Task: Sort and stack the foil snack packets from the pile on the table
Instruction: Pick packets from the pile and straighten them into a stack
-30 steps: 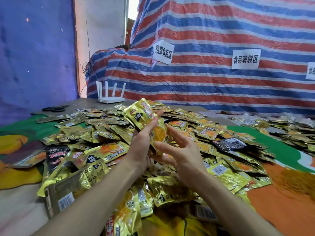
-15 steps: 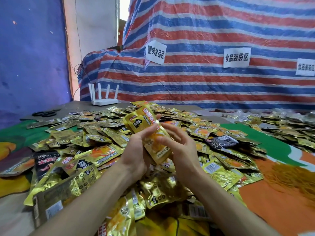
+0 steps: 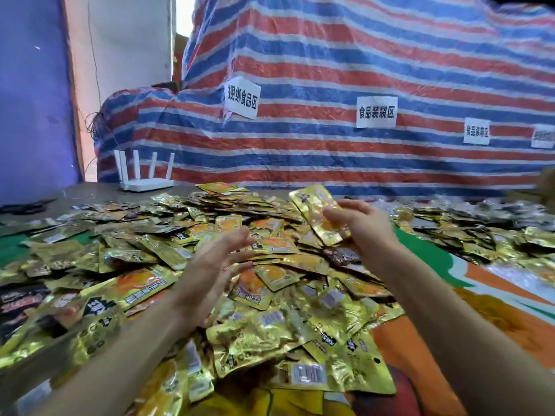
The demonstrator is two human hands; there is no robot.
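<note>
The step in hand looks like gathering matching packets. The right hand (image 3: 365, 228) curls its fingers round a gold foil packet (image 3: 315, 205), perhaps several pressed together, tilted on edge above the far right part of the pile (image 3: 270, 325) that covers the bench (image 3: 90, 190). The left hand (image 3: 214, 265) hovers over the middle of the pile, fingers straight, holding nothing. The next move likely calls for it to pick a like packet off the pile's top and square it against the held one.
</note>
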